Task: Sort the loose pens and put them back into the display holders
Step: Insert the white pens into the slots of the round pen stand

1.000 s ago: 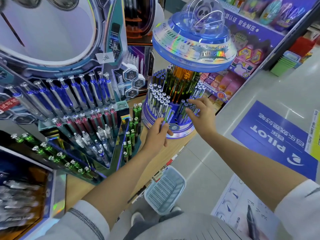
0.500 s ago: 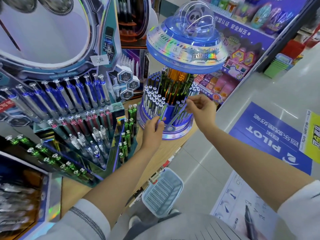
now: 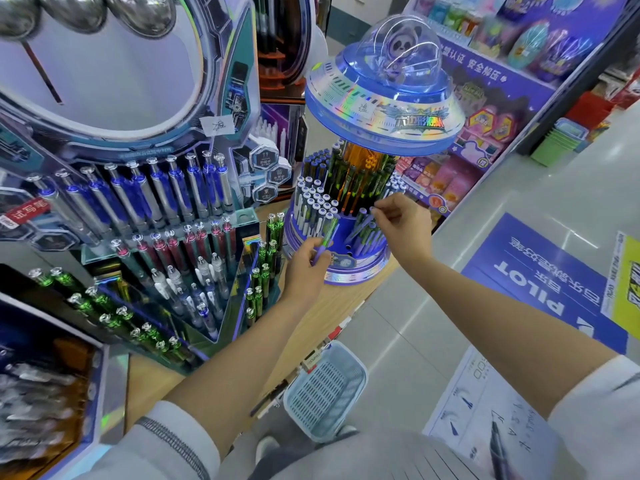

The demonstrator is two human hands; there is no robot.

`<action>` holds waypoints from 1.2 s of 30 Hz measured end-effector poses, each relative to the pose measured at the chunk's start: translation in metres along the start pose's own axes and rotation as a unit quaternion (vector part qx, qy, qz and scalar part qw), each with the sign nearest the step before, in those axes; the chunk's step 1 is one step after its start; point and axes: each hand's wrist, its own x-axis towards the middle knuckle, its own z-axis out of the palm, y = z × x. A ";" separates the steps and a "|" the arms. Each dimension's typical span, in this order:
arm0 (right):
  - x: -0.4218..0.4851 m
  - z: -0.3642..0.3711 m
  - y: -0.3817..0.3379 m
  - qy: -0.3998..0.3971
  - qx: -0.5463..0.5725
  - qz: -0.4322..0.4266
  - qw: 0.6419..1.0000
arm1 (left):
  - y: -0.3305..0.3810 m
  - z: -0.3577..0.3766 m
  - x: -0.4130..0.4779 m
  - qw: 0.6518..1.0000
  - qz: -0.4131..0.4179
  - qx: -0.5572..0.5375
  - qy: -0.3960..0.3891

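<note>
Pens [image 3: 317, 206] stand packed in the round display holder [image 3: 356, 271], which sits on the table [image 3: 332, 306] close to its right edge. The left hand [image 3: 306, 268] grips a green pen [image 3: 327, 235] with a purple lower barrel, tilted against the holder's front. Its lower end is covered by the curled fingers, so the tip cannot be seen. The right hand [image 3: 403, 226] reaches in from the right, thumb and fingers pinched on the top of a blue pen [image 3: 356, 226] leaning in the front slots. Exactly which cap they hold is hard to make out. A saucer-shaped dome [image 3: 381, 109] hides the holder's back rows. A tiered rack [image 3: 156, 220] covers the table's left side, and its lowest pens are blurred. A basket [image 3: 325, 393] sits on the floor below the table's right edge.
</note>
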 end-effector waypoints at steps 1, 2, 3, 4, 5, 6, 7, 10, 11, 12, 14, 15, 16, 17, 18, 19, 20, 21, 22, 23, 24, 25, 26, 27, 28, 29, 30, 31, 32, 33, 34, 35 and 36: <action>0.000 0.000 0.000 -0.002 -0.006 -0.002 1.000 | 0.000 0.000 0.001 1.000 0.001 -0.002 -0.002; 0.001 0.000 -0.001 -0.003 -0.012 -0.002 1.000 | 0.000 0.000 0.002 1.000 0.001 -0.005 -0.004; 0.002 0.000 -0.002 -0.003 -0.018 -0.002 1.000 | -0.001 0.000 0.002 1.000 0.001 -0.008 -0.007; 0.003 0.000 -0.003 0.001 -0.023 -0.004 1.000 | -0.001 0.001 0.003 1.000 0.001 -0.009 -0.009; 0.004 0.000 -0.004 0.006 -0.028 -0.010 1.000 | -0.001 0.001 0.003 1.000 0.002 -0.011 -0.011; 0.006 0.000 -0.004 0.008 -0.034 -0.019 0.999 | 0.000 0.001 0.004 1.000 0.005 -0.013 -0.012; 0.007 0.001 -0.005 0.004 -0.045 -0.032 0.998 | 0.000 0.000 0.005 1.000 0.005 -0.014 -0.012; 0.007 0.001 -0.004 -0.008 -0.065 -0.050 0.997 | 0.001 0.001 0.006 1.000 0.001 -0.027 -0.012; 0.007 0.002 -0.003 -0.004 -0.061 -0.047 0.997 | 0.000 0.001 0.007 0.999 -0.001 -0.031 -0.012; 0.007 0.002 -0.003 0.002 -0.054 -0.041 0.998 | 0.000 0.001 0.008 0.999 -0.001 -0.033 -0.012; 0.009 0.002 -0.004 0.004 -0.045 -0.037 0.998 | 0.000 0.001 0.009 0.999 0.001 -0.035 -0.010; 0.009 0.003 -0.004 -0.003 -0.048 -0.040 0.998 | 0.000 0.001 0.009 0.999 0.001 -0.035 -0.010; 0.009 0.004 -0.003 -0.013 -0.053 -0.044 0.998 | -0.001 0.001 0.009 0.999 0.003 -0.034 -0.009; 0.009 0.004 -0.002 -0.024 -0.059 -0.046 0.997 | -0.001 0.002 0.010 0.999 0.003 -0.034 -0.008; 0.009 0.005 0.000 -0.035 -0.065 -0.044 0.996 | -0.001 0.002 0.010 0.999 0.004 -0.035 -0.007; 0.008 0.005 0.001 -0.044 -0.073 -0.042 0.995 | 0.000 0.002 0.010 0.999 0.003 -0.036 -0.007; 0.008 0.006 0.003 -0.049 -0.081 -0.041 0.995 | 0.000 0.002 0.010 0.999 0.000 -0.040 -0.008; 0.008 0.007 0.004 -0.053 -0.089 -0.043 0.994 | 0.001 0.001 0.010 0.999 -0.002 -0.043 -0.009; 0.008 0.007 0.005 -0.057 -0.098 -0.046 0.992 | 0.002 0.001 0.010 0.999 -0.004 -0.047 -0.011; 0.008 0.008 0.007 -0.066 -0.113 -0.049 0.990 | 0.003 0.001 0.010 0.999 -0.006 -0.049 -0.012; 0.009 0.008 0.008 -0.081 -0.133 -0.052 0.986 | 0.004 0.001 0.009 0.999 -0.008 -0.051 -0.012; 0.009 0.008 0.011 -0.101 -0.153 -0.055 0.982 | 0.005 0.001 0.009 0.999 -0.010 -0.052 -0.012; 0.009 0.009 0.014 -0.124 -0.169 -0.060 0.976 | 0.005 0.001 0.009 0.999 -0.010 -0.051 -0.012; 0.008 0.008 0.015 -0.142 -0.177 -0.064 0.972 | 0.004 0.001 0.009 0.999 -0.008 -0.046 -0.013; 0.007 0.008 0.016 -0.151 -0.175 -0.066 0.971 | 0.004 0.001 0.010 0.999 -0.004 -0.039 -0.017; 0.006 0.007 0.016 -0.149 -0.163 -0.069 0.973 | 0.004 0.001 0.009 0.999 0.001 -0.031 -0.022; 0.004 0.005 0.015 -0.138 -0.140 -0.072 0.978 | 0.005 0.002 0.009 0.999 0.007 -0.024 -0.030; 0.002 0.004 0.012 -0.128 -0.108 -0.069 0.983 | 0.006 0.002 0.008 0.999 0.013 -0.019 -0.039; -0.001 0.002 0.008 -0.124 -0.067 -0.056 0.988 | 0.008 0.004 0.008 0.998 0.018 -0.017 -0.051; -0.003 0.000 0.002 -0.131 -0.023 -0.031 0.991 | 0.010 0.005 0.007 0.998 0.022 -0.015 -0.062; -0.005 0.000 -0.003 -0.147 0.024 -0.001 0.989 | 0.012 0.007 0.005 0.997 0.025 -0.015 -0.074; -0.006 -0.001 -0.006 -0.164 0.066 0.028 0.984 | 0.015 0.009 0.004 0.996 0.028 -0.018 -0.089; -0.007 -0.002 -0.008 -0.176 0.099 0.048 0.978 | 0.016 0.011 0.003 0.994 0.029 -0.024 -0.100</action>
